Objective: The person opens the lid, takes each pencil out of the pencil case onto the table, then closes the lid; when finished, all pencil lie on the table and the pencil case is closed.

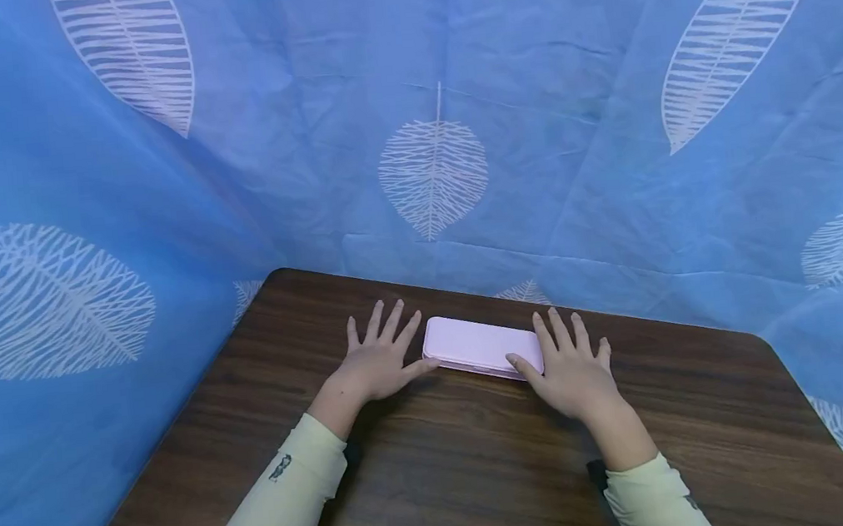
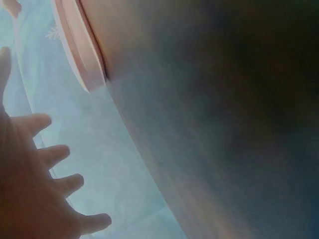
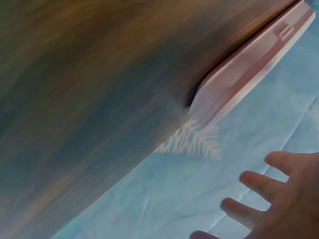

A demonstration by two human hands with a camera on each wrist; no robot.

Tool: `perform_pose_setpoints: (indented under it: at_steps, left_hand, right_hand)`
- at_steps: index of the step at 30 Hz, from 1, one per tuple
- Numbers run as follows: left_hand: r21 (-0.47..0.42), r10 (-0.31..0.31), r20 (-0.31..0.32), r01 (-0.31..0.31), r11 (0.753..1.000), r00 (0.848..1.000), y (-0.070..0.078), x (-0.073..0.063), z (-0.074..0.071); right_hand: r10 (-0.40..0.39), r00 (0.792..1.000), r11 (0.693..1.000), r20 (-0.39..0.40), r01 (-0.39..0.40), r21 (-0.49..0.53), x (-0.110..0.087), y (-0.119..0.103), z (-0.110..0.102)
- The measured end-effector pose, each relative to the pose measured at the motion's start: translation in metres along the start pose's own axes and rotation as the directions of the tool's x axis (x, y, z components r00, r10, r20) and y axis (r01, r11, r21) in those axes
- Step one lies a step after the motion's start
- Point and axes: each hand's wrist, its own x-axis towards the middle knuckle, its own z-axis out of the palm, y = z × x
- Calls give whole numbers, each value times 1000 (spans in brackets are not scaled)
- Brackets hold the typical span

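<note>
Pale-yellow cloth sleeves (image 1: 266, 510) lie near; splayed left hand (image 1: 376, 365) and splayed right hand (image 1: 576, 376) seemingly frame the oblong pink plastic-looking case (image 1: 477, 342).

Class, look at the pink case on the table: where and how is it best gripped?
The pink case is probably best gripped at its two short ends, one hand from each side: it lies flat, its length running between the spread left hand and right hand.

Left hand (image 1: 378, 365) and right hand (image 1: 572, 373) palms down, fingers straight and spread, both forearms reaching forward
</note>
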Motion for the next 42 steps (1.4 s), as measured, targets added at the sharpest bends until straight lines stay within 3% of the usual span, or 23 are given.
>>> perform_pose_setpoints:
  at_steps: [11, 18, 23, 29, 35, 39, 42]
  left_hand:
    - [30, 73, 67, -75, 997, 995, 17, 26, -14]
    - [1, 138, 151, -140, 990, 979, 29, 44, -9]
    - [-13, 161, 168, -161, 987, 973, 36, 55, -2]
    - [36, 147, 139, -153, 988, 979, 43, 64, 1]
    - [100, 157, 103, -167, 981, 982, 47, 68, 0]
    - [105, 175, 83, -184, 977, 981, 47, 69, 3]
    - [100, 176, 74, -183, 978, 982, 47, 70, 5]
  right_hand:
    - [-61, 989, 997, 133, 66, -30, 31, -36, 2]
    - [-149, 962, 985, 231, 166, -55, 40, -47, 6]
    - [-184, 949, 979, 255, 199, -35, 40, -47, 12]
    - [-233, 948, 969, 217, 244, -27, 42, -46, 14]
    - [-303, 940, 944, 158, 318, -86, 43, -43, 14]
    - [-368, 925, 904, 98, 380, -195, 41, -45, 18]
    - [-442, 896, 839, 37, 428, -335, 38, -49, 23]
